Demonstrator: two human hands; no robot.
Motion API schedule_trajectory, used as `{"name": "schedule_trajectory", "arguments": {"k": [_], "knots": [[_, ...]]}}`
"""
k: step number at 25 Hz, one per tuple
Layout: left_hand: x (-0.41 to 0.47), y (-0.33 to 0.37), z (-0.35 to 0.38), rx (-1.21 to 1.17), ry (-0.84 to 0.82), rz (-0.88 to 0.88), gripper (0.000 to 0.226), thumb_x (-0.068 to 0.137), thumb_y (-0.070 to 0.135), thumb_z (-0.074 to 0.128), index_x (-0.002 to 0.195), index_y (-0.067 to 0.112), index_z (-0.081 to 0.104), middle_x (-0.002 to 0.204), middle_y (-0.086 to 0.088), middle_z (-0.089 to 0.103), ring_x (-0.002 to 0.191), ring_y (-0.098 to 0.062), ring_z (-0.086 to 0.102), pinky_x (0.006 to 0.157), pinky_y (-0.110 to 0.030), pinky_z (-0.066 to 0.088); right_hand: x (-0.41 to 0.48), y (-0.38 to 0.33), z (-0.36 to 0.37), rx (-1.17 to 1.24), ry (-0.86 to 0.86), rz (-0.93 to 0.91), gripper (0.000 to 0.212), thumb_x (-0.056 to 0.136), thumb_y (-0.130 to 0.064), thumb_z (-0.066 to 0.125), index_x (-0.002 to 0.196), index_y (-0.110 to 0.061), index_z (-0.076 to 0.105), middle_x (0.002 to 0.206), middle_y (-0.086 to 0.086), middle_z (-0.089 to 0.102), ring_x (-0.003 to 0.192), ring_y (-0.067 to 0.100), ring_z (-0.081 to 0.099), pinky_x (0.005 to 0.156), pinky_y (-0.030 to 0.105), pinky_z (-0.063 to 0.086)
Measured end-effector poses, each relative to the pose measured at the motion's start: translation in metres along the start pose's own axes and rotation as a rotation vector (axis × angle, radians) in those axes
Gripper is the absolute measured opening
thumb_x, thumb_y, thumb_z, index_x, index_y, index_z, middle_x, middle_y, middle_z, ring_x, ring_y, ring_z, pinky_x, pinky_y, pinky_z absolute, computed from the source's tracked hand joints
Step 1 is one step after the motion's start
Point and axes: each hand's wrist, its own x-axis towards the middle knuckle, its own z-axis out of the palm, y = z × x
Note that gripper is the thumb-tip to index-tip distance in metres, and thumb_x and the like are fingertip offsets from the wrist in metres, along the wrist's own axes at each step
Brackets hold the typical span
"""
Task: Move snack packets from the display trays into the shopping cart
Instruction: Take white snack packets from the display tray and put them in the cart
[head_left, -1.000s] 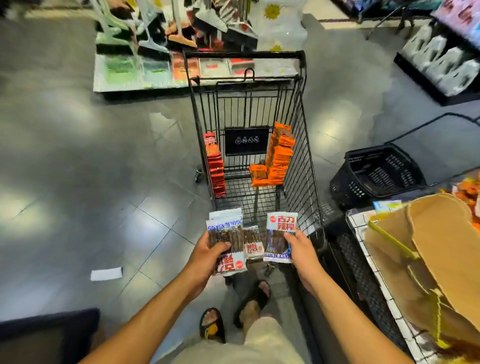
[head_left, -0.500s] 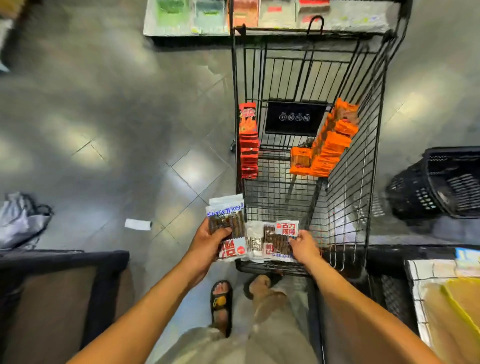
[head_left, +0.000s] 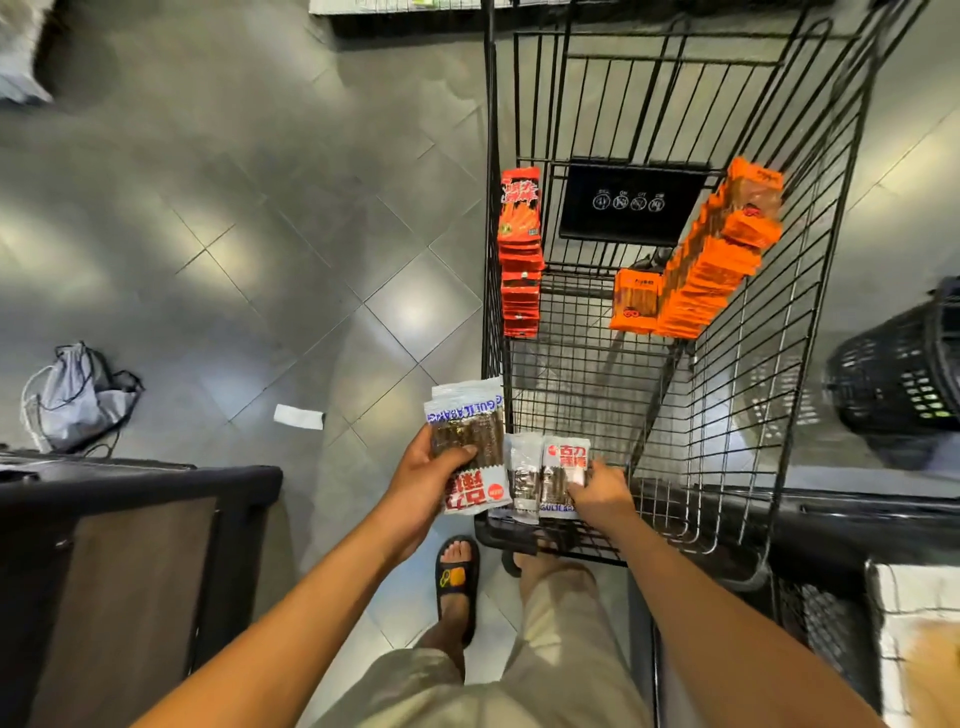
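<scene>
Both bare forearms reach forward and down from the bottom of the view. The left hand (head_left: 423, 486) grips a stack of white plastic snack packets (head_left: 467, 441) with brown sticks showing through. Its thumb is pressed across the front and its fingers are behind. This stack is held upright just outside the near left corner of the black wire shopping cart (head_left: 810, 322), over the grey tiled floor (head_left: 260, 234).

The right hand (head_left: 600, 496) is curled over a second bunch of white snack packets (head_left: 545, 475) and pinches them at the cart's near end. Whether they rest on the wire cannot be told.

The white packets carry large red Chinese characters, a red round dot and blue letters that look like "GULILABA". Inside the cart, a row of red foil packets (head_left: 519, 249) leans on the left wall and a row of orange packets (head_left: 711, 270) on the right; their print is too blurred to read. A black plaque (head_left: 631, 202) on the far end shows four white round icons.
</scene>
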Motion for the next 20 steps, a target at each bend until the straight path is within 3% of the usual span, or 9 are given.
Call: {"name": "schedule_trajectory", "arguments": {"k": [2, 4, 7, 10, 13, 15, 18, 20], "knots": [[0.0, 0.001, 0.002, 0.014, -0.029, -0.012, 0.029, 0.1, 0.004, 0.057, 0.126, 0.017, 0.057, 0.106, -0.01, 0.078, 0.088, -0.024, 0.075, 0.075, -0.038, 0.06, -0.016, -0.012, -0.017, 0.131, 0.107, -0.031, 0.05, 0.1, -0.032, 0.057, 0.145, -0.013, 0.044, 0.142, 0.013, 0.044, 0.127, 0.031, 0.051, 0.108, 0.042, 0.044], [-0.002, 0.003, 0.006, 0.025, -0.07, -0.023, 0.028, 0.1, 0.004, 0.057, 0.126, 0.016, 0.057, 0.106, -0.012, 0.078, 0.089, -0.025, 0.075, 0.077, -0.039, 0.061, -0.04, -0.035, -0.038, 0.431, 0.16, -0.198, 0.037, 0.102, -0.031, 0.055, 0.138, -0.021, 0.054, 0.14, 0.004, 0.053, 0.119, 0.02, 0.058, 0.095, 0.033, 0.05], [-0.006, 0.005, 0.014, 0.042, -0.144, -0.015, 0.03, 0.099, 0.001, 0.057, 0.126, 0.013, 0.058, 0.107, -0.013, 0.077, 0.089, -0.025, 0.075, 0.079, -0.038, 0.061, -0.085, -0.09, -0.068, 0.867, -0.078, -0.423, 0.034, 0.104, -0.041, 0.047, 0.134, -0.028, 0.059, 0.133, -0.008, 0.062, 0.117, 0.01, 0.061, 0.092, 0.028, 0.054], [-0.009, 0.008, 0.022, 0.051, -0.175, -0.009, 0.029, 0.101, 0.007, 0.059, 0.128, 0.018, 0.058, 0.111, -0.012, 0.077, 0.093, -0.027, 0.075, 0.082, -0.04, 0.06, -0.107, -0.119, -0.075, 0.811, -0.069, -0.565, 0.025, 0.102, -0.035, 0.055, 0.123, -0.029, 0.067, 0.12, -0.009, 0.069, 0.113, 0.01, 0.064, 0.095, 0.036, 0.052], [-0.013, 0.007, 0.025, 0.119, -0.165, 0.006, 0.027, 0.102, 0.018, 0.061, 0.128, 0.026, 0.057, 0.11, -0.007, 0.078, 0.094, -0.027, 0.076, 0.077, -0.043, 0.062, -0.112, -0.114, -0.07, 0.757, 0.027, -0.558, 0.017, 0.099, -0.019, 0.062, 0.114, -0.022, 0.069, 0.106, -0.006, 0.07, 0.093, 0.001, 0.067, 0.081, 0.026, 0.053], [-0.014, 0.003, 0.025, 0.148, -0.172, 0.028, 0.028, 0.102, 0.02, 0.062, 0.129, 0.028, 0.056, 0.111, -0.005, 0.078, 0.097, -0.027, 0.076, 0.078, -0.045, 0.063, -0.113, -0.104, -0.068, 0.796, -0.012, -0.541, 0.025, 0.098, -0.023, 0.064, 0.123, -0.027, 0.063, 0.114, -0.003, 0.069, 0.1, 0.004, 0.068, 0.081, 0.022, 0.054], [-0.011, 0.0, 0.028, 0.146, -0.165, 0.077, 0.028, 0.103, 0.022, 0.06, 0.13, 0.028, 0.055, 0.115, -0.004, 0.076, 0.1, -0.023, 0.076, 0.08, -0.043, 0.063, -0.114, -0.09, -0.059, 0.867, -0.126, -0.405, 0.047, 0.092, -0.036, 0.071, 0.135, -0.031, 0.053, 0.125, 0.004, 0.068, 0.11, 0.017, 0.069, 0.096, 0.043, 0.057], [-0.004, 0.0, 0.03, 0.24, -0.166, 0.128, 0.026, 0.104, 0.023, 0.057, 0.129, 0.029, 0.054, 0.12, -0.005, 0.073, 0.103, -0.02, 0.074, 0.084, -0.043, 0.062, -0.118, -0.084, -0.055, 0.913, -0.178, -0.336, 0.031, 0.097, -0.026, 0.066, 0.127, -0.019, 0.06, 0.118, 0.008, 0.072, 0.107, 0.023, 0.071, 0.096, 0.05, 0.056]]}}
